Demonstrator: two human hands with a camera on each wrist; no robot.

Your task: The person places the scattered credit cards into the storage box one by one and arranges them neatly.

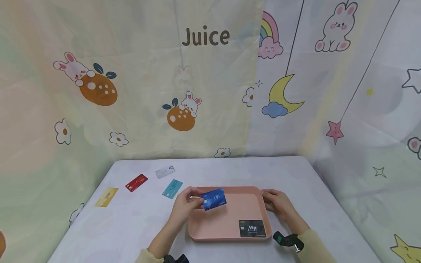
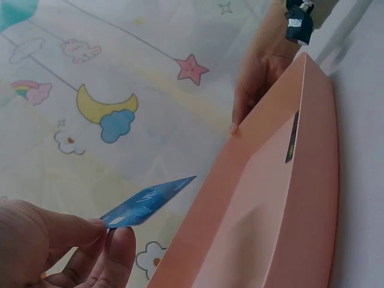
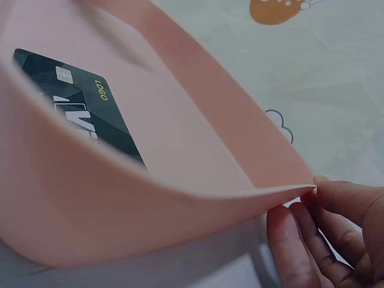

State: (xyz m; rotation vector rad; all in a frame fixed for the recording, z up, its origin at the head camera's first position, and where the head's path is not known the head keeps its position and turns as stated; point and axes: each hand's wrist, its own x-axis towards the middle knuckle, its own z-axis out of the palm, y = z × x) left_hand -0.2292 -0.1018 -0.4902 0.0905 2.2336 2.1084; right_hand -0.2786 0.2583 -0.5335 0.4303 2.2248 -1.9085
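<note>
Between thumb and fingers, my left hand [image 1: 185,205] pinches a blue VIP card [image 1: 214,199] by its left end, held over the left part of a pink tray [image 1: 223,213]. In the left wrist view the blue card [image 2: 147,204] tilts above the tray wall [image 2: 318,180]. A black Vip card [image 1: 252,228] lies flat in the tray's front right corner; its chip shows in the right wrist view. At the far right corner, my right hand [image 1: 279,204] pinches the tray's rim, thumb on top and fingers below, as the right wrist view shows.
Left of the tray, several cards lie on the white table [image 1: 131,233]: a gold card [image 1: 106,197], a red card [image 1: 136,182], a silver card [image 1: 165,172] and a teal card [image 1: 172,189]. A patterned curtain [image 1: 148,73] hangs behind the table.
</note>
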